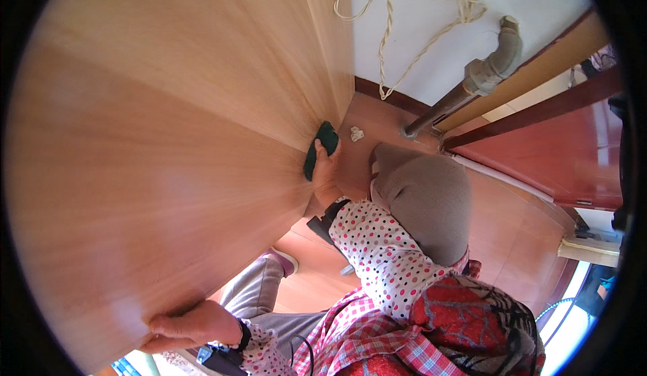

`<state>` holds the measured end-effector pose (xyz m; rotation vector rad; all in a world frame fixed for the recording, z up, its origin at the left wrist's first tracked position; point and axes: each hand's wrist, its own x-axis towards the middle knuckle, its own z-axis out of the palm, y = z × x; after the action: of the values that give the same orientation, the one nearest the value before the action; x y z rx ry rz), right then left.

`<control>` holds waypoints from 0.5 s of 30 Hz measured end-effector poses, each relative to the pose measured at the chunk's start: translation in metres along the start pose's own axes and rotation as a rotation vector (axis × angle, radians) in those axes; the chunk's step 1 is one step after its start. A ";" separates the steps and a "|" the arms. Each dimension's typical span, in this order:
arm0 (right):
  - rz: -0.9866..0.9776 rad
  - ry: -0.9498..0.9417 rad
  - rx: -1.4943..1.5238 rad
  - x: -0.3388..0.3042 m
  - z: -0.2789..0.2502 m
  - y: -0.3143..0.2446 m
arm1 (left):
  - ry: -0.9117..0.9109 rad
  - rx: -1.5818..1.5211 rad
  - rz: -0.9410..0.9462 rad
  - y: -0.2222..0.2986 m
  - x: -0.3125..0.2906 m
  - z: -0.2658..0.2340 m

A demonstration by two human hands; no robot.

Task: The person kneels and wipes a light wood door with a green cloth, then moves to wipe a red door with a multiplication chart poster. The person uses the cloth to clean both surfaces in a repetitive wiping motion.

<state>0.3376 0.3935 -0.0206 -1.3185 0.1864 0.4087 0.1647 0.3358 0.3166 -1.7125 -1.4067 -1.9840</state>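
Two hands, well apart: my right hand (327,172) clamps a dark green scouring pad (322,148) against the wood-grain panel (168,147) near the tiled floor (354,170); my left hand (195,326) grips the panel's edge. My bent grey knee (428,201) crowds my dotted right sleeve (371,241); beyond are a crumpled white scrap (356,133), an elbowed pipe (495,67) and hanging twisted cord (385,39).

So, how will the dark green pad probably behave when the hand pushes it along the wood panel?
The dark green pad is probably light: the right hand alone holds it. Its matte surface suggests drag rather than slipping; its flattish shape makes rolling unlikely.
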 end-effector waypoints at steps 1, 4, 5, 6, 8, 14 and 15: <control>0.008 -0.041 0.062 0.000 -0.006 0.010 | 0.017 0.064 -0.017 0.007 0.001 -0.004; 0.244 -0.129 0.182 -0.003 -0.031 0.027 | 0.023 0.194 0.145 0.014 0.016 -0.017; 0.320 -0.169 0.213 -0.006 -0.040 0.031 | 0.077 0.177 0.066 0.017 0.021 -0.023; 0.394 -0.210 0.245 -0.010 -0.049 0.035 | -0.036 0.092 0.183 0.018 0.025 -0.024; 0.509 -0.248 0.232 -0.020 -0.058 0.048 | -0.129 0.103 0.314 0.024 0.035 -0.028; 0.683 -0.265 0.196 -0.053 -0.076 0.094 | 0.352 0.610 0.171 0.032 0.078 -0.041; 0.795 -0.300 0.294 -0.055 -0.078 0.095 | 0.139 0.865 0.480 0.027 0.055 -0.049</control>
<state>0.2570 0.3266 -0.1057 -0.8356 0.5005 1.1952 0.1312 0.3097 0.3823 -1.2921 -1.3368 -0.9867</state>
